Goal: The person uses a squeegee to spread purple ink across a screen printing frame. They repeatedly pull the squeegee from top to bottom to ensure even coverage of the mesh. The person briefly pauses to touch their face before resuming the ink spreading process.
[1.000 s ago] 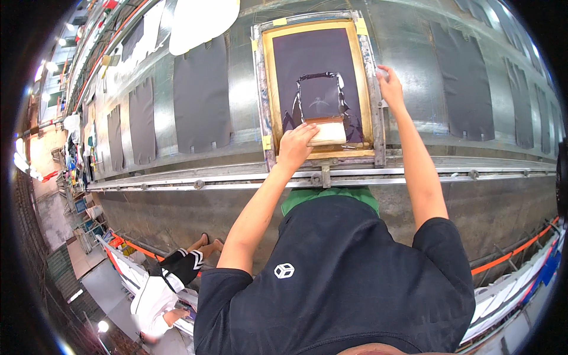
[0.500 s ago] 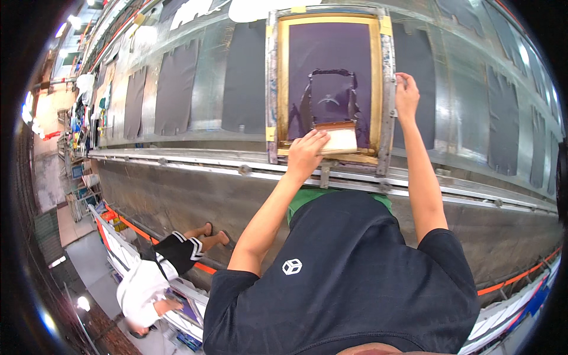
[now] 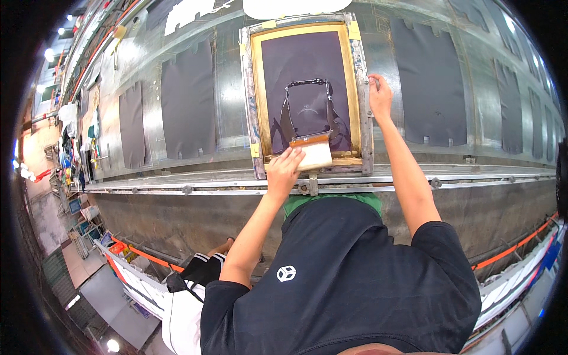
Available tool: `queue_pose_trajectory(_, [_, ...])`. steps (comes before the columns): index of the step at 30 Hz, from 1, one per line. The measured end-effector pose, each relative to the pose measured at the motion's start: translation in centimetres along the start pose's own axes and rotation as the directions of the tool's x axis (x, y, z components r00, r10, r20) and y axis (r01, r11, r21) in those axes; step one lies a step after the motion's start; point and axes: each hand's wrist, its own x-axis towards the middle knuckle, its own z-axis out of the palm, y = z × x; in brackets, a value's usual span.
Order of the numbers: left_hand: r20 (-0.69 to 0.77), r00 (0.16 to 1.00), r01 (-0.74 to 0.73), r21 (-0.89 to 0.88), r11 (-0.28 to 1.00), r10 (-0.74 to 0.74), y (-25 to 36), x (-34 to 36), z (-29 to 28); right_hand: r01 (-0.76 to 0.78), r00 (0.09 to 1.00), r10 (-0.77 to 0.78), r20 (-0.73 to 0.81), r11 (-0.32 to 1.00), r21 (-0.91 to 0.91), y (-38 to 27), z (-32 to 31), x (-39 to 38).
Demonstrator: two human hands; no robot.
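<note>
A printing screen (image 3: 362, 106) with a scuffed metal frame and gold-coloured inner border lies on the long table. Its dark purple mesh (image 3: 302, 53) carries glossy dark ink (image 3: 307, 81) around a rectangular patch. My left hand (image 3: 284, 168) is closed on the left end of a squeegee (image 3: 313, 155) with a pale handle and reddish-brown blade. The blade rests on the mesh near the frame's near side, at the lower end of the ink. My right hand (image 3: 381, 97) grips the frame's right side bar with curled fingers. What lies directly under the screen is hidden.
Dark fabric panels lie left (image 3: 188, 100) and right (image 3: 429, 83) of the screen. A metal rail (image 3: 231, 188) with stops lines the table's near edge. White sheets (image 3: 296, 6) lie beyond the screen. A co-worker in white (image 3: 183, 319) stands behind, at left, partly hidden by my arm.
The screen has moved left along the table with the squeegee and both my hands; the panel on its right now shows fully. The co-worker appears closer to me.
</note>
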Motion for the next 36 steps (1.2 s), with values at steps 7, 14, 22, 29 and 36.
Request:
queue_pose_trajectory(7, [-0.036,0.997,-0.073,0.046,0.996,0.074,-1.4,2.3,0.9,0.180,0.983,-0.170,0.062,0.953,-0.243,1.2,-1.0,0.4])
queue_pose_trajectory(14, [-0.040,0.999,0.019,-0.103,0.995,-0.023,-5.8,15.8,-2.1,0.677,0.666,-0.445,0.598,0.698,-0.234,-11.4,-0.9,-3.1])
queue_pose_trajectory(22, [0.065,0.998,0.008,-0.107,0.994,-0.001,-4.7,11.4,-0.2,0.642,0.706,-0.422,0.569,0.720,-0.262,-7.4,-0.2,-11.0])
queue_pose_trajectory(29, [0.001,1.000,0.026,-0.064,0.998,-0.026,-4.9,11.2,-0.5,0.664,0.705,-0.466,0.536,0.699,-0.266,-8.1,-0.5,-9.5])
queue_pose_trajectory(36, [0.125,0.982,0.161,-0.178,0.971,-0.140,-6.7,18.0,-1.0,0.642,0.722,-0.478,0.501,0.732,-0.228,-7.6,2.3,-4.4])
